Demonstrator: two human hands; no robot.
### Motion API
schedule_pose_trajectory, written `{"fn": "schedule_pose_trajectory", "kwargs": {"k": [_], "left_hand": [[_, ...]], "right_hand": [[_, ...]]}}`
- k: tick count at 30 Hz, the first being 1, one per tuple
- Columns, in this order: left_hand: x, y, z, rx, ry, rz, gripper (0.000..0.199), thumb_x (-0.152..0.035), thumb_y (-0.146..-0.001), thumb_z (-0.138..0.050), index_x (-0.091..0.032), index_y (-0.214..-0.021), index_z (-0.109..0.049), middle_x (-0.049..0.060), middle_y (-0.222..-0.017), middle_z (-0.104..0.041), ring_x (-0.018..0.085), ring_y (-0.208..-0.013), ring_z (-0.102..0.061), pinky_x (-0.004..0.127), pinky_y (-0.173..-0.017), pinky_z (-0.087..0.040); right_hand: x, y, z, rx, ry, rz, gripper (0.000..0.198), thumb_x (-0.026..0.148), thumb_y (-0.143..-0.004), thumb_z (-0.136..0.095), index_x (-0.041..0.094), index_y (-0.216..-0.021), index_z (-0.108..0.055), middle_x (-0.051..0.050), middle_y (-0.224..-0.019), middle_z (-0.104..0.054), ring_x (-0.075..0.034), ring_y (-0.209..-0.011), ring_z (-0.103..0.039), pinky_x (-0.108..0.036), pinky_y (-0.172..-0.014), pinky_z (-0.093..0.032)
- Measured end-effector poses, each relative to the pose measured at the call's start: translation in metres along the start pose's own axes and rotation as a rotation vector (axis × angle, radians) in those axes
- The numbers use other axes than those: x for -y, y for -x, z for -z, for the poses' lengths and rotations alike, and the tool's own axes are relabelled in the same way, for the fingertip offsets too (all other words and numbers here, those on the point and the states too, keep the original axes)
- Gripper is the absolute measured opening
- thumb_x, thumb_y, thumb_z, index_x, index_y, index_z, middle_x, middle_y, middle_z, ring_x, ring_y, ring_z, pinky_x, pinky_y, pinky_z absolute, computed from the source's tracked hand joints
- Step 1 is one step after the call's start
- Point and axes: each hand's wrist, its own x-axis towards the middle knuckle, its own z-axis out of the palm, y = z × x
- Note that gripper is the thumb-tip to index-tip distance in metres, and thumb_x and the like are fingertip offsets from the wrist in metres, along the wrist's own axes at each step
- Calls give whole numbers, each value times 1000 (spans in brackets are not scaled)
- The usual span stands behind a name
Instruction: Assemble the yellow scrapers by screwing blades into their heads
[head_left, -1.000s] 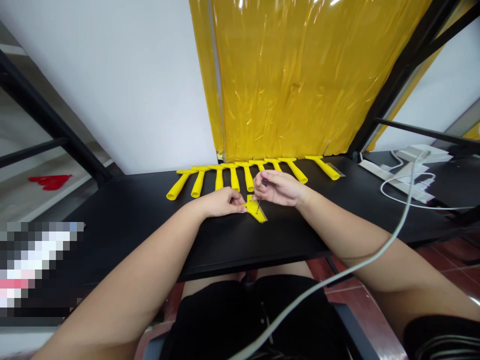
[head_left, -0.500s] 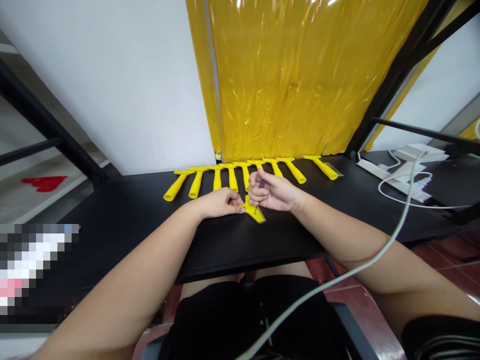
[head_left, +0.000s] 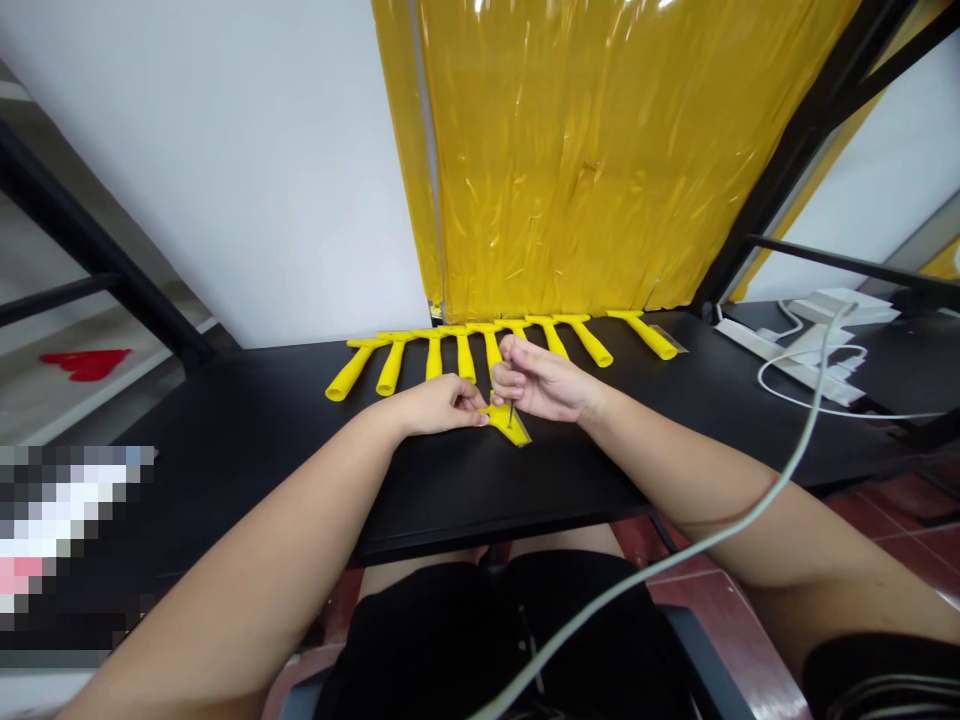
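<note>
My left hand [head_left: 448, 405] is closed round the handle end of a yellow scraper [head_left: 505, 421], which lies on the black table with its wide head to the right. A thin clear or metallic blade edge shows along that head. Over it, my right hand [head_left: 541, 378] is curled round a screwdriver [head_left: 511, 412]; its dark, slim shaft points down and its tip meets a small spot on the scraper's head. My fingers hide most of the screwdriver's handle. Behind my hands, several more yellow scrapers [head_left: 392, 366] lie in a row, and the rightmost scraper [head_left: 646, 337] has a blade showing.
The black table [head_left: 450, 490] ends close to my lap. Behind it hang a yellow plastic curtain [head_left: 585, 170] and a white panel [head_left: 247, 170]. A white power strip [head_left: 787, 352] with cables lies at right. A pale cable [head_left: 675, 560] crosses in front of my right arm.
My right hand's fingers have turned slightly round the screwdriver, so its handle is now more hidden. The left hand and the scraper stay in place.
</note>
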Motion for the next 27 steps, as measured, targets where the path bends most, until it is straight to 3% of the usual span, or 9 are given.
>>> {"fn": "schedule_pose_trajectory", "kwargs": {"k": [3,8,11,14,19,21,24,27], "left_hand": [[0,0,0,-10,-1,3,38,-51,-79,-76,-15,-92,-74,4,-85,-71,17,-76,-62,29,-72,-48],[-1,0,1,-1,-6,12,38,-50,-80,-75,-15,-95,-75,5,-86,-72,17,-77,-64,29,-73,-49],[-1,0,1,-10,-11,14,38,-50,-79,-75,-15,-94,-74,5,-86,-72,17,-77,-63,29,-73,-49],[-1,0,0,-4,2,7,39,-50,-80,-75,-15,-96,-75,5,-86,-72,17,-77,-63,29,-72,-49],[0,0,0,-7,-6,12,40,-51,-79,-75,-15,-95,-75,5,-86,-73,17,-77,-64,29,-73,-49],[0,0,0,-10,-8,8,39,-51,-79,-75,-15,-94,-75,5,-86,-73,17,-77,-64,28,-73,-49],[0,0,0,-11,-2,-1,39,-50,-80,-75,-15,-96,-76,5,-87,-73,17,-77,-64,28,-73,-49],[0,0,0,-7,0,3,40,-50,-80,-75,-15,-97,-76,5,-87,-73,17,-78,-64,28,-73,-49]], "right_hand": [[2,0,3,-19,14,-7,33,41,-94,-75,21,-81,-52,2,-80,-56,-13,-73,-55,-33,-77,-53],[0,-1,3,22,-49,-12,27,46,-101,-65,22,-91,-55,9,-62,-38,-9,-54,-37,-28,-68,-50],[-1,-1,3,-2,-27,43,26,37,-96,-73,23,-90,-53,5,-74,-51,-11,-66,-50,-29,-72,-51],[0,-1,4,-46,18,27,33,40,-99,-67,20,-79,-52,0,-85,-58,-14,-77,-57,-33,-77,-53],[-1,1,1,-6,-2,-9,30,48,-105,-56,22,-88,-55,9,-59,-33,-11,-52,-34,-29,-66,-48],[-1,1,0,10,-16,36,23,41,-101,-66,24,-91,-55,8,-63,-40,-11,-56,-40,-28,-68,-48],[1,1,2,-27,5,80,26,34,-97,-71,21,-83,-53,2,-82,-56,-13,-75,-55,-31,-74,-51],[1,-1,5,-47,29,28,35,41,-104,-60,19,-77,-53,2,-74,-52,-12,-67,-51,-32,-74,-52]]}}
